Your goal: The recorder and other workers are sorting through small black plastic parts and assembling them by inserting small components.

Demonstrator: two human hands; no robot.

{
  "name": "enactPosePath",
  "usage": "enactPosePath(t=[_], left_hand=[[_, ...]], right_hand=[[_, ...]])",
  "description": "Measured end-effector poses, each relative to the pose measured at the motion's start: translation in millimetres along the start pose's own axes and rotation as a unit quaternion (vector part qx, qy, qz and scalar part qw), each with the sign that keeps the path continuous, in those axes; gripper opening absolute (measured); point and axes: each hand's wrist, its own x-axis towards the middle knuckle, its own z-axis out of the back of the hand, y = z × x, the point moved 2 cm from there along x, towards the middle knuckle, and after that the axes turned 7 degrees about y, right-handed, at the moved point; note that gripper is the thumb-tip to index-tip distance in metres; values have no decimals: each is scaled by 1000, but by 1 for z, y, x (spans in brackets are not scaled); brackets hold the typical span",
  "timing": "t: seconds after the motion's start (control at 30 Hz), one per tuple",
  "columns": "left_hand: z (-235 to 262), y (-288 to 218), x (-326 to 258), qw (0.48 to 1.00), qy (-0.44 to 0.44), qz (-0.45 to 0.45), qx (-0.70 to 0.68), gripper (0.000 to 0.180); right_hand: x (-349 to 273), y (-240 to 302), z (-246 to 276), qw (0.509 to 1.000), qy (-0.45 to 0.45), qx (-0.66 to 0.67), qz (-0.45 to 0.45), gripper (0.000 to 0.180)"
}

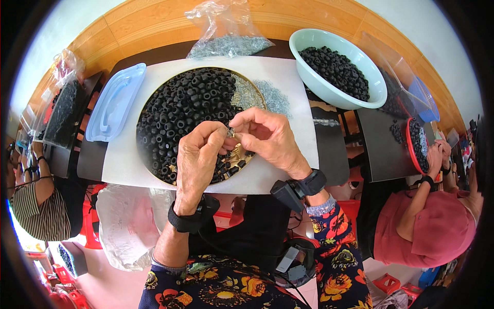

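Over the front part of a round gold-rimmed tray (pixel 252 160), my two hands meet fingertip to fingertip. My left hand (pixel 198 152) is closed in a pinch on a small clear piece (pixel 230 132). The thumb and forefinger of my right hand (pixel 270 136) close on the same spot from the other side; its other fingers are curled. Fingertips partly hide the piece, so its exact kind is unclear. Beneath and behind the hands, the tray is heaped with small black hollow caps (pixel 172 113). Small clear pieces (pixel 246 92) lie in its far right part.
White sheeting (pixel 123 159) covers the table, with more clear pieces (pixel 275 100) right of the tray. A blue plastic lid (pixel 116 103) lies left. Behind stand a clear bag (pixel 226 44) and a pale basin (pixel 378 90) of black caps. People work at both side tables.
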Motion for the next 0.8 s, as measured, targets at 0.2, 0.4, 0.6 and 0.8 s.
enactPosePath(t=[0.2,0.4,0.6,0.8], left_hand=[[-3,4,-4,999,-18,-11,30,18],[-1,3,-2,1000,-9,-8,20,15],[-8,-2,-7,998,-5,-22,62,14],[0,-2,-2,997,20,-17,66,16]], right_hand=[[0,-1,1,999,10,-41,-24,15],[-1,0,1,999,17,-35,-31,11],[2,7,-1,997,-6,-49,-64,9],[2,0,-1,997,-26,-77,-12,13]])
